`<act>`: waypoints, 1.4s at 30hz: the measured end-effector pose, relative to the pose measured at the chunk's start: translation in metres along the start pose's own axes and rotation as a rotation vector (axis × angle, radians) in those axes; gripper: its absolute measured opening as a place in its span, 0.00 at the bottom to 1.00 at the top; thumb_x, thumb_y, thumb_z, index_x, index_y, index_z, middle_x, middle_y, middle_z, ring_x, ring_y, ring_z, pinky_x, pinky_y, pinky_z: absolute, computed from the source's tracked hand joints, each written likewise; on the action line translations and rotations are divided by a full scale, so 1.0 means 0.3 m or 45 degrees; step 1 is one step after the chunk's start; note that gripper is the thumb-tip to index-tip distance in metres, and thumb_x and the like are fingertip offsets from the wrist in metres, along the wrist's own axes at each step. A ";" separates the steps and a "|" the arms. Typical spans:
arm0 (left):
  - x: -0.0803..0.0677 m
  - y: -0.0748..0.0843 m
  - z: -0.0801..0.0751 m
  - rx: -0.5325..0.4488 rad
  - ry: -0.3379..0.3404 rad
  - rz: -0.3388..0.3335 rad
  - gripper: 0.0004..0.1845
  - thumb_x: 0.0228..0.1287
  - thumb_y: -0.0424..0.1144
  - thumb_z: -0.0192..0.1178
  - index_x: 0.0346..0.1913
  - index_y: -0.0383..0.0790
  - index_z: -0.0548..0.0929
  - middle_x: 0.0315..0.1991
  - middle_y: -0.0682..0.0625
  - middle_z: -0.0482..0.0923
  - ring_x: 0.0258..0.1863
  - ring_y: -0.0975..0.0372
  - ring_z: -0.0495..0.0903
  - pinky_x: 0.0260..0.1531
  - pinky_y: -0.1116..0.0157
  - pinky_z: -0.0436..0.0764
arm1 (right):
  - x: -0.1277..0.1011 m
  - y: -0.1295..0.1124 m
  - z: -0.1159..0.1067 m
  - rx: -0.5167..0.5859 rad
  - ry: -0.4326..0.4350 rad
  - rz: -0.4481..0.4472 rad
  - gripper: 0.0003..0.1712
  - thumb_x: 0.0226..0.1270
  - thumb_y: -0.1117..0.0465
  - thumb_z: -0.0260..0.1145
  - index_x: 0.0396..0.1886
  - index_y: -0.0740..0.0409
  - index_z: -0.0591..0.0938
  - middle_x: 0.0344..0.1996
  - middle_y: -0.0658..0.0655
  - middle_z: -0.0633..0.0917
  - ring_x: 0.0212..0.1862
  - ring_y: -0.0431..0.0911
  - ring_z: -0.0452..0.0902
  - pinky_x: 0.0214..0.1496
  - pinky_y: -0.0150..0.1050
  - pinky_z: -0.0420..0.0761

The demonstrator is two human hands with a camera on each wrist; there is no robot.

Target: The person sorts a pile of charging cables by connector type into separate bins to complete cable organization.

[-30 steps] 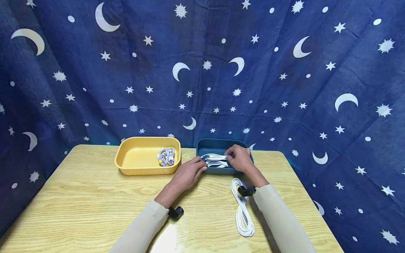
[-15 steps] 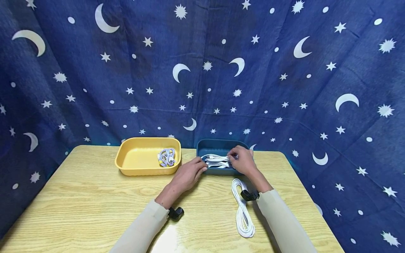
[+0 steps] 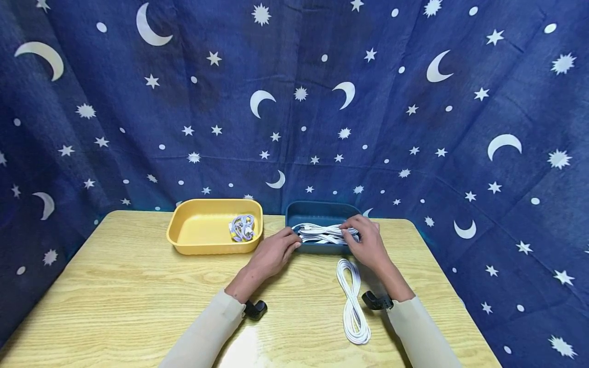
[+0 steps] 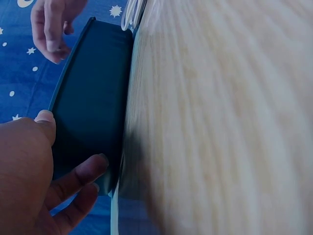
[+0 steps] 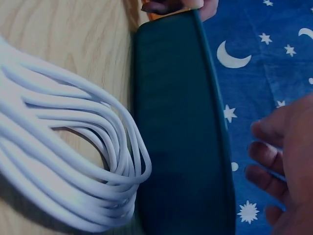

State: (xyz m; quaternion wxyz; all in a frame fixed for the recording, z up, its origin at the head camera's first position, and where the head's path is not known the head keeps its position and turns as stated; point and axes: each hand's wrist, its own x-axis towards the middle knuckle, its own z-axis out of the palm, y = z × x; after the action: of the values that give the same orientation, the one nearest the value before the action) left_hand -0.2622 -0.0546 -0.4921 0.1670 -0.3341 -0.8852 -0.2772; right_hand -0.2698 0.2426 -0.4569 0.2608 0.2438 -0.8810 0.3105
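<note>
Dark teal tray (image 3: 317, 209), white cables (image 3: 324, 233) inside. Yellow tray (image 3: 193, 245), lilac cable (image 3: 242, 228). White coiled cable (image 3: 352, 301) on light wood-grain table (image 3: 115, 291). Navy backdrop (image 3: 294, 102), white moons, stars.

Both arms stretched forward, left hand (image 3: 275, 251) curled, right hand (image 3: 364, 239) fingers loosely bent

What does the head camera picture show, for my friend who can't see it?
Two hands reach a blue tray of white cables: the left hand holds its edge, the right hand touches the cables. Another cable coil lies on the wooden table.
</note>
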 end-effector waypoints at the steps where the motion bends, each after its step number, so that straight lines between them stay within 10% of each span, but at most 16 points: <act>1: -0.001 0.000 0.001 0.002 -0.003 -0.002 0.11 0.84 0.43 0.56 0.49 0.49 0.89 0.44 0.57 0.78 0.39 0.65 0.81 0.41 0.60 0.83 | -0.007 -0.003 -0.005 0.015 0.002 -0.019 0.06 0.71 0.67 0.71 0.42 0.54 0.91 0.42 0.52 0.87 0.51 0.52 0.82 0.51 0.53 0.65; 42: 0.004 -0.001 -0.016 0.006 -0.037 -0.004 0.14 0.85 0.44 0.53 0.51 0.46 0.89 0.44 0.56 0.78 0.39 0.64 0.81 0.41 0.59 0.84 | -0.203 -0.033 -0.070 0.173 -0.413 -0.335 0.22 0.61 0.80 0.65 0.47 0.53 0.89 0.50 0.47 0.84 0.55 0.43 0.77 0.58 0.40 0.77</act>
State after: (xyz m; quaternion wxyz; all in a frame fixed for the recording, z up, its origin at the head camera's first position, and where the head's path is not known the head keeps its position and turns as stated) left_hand -0.2627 -0.0571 -0.4880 0.1546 -0.3361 -0.8888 -0.2706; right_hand -0.2120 0.2662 -0.4758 0.1371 0.4203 -0.8491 0.2891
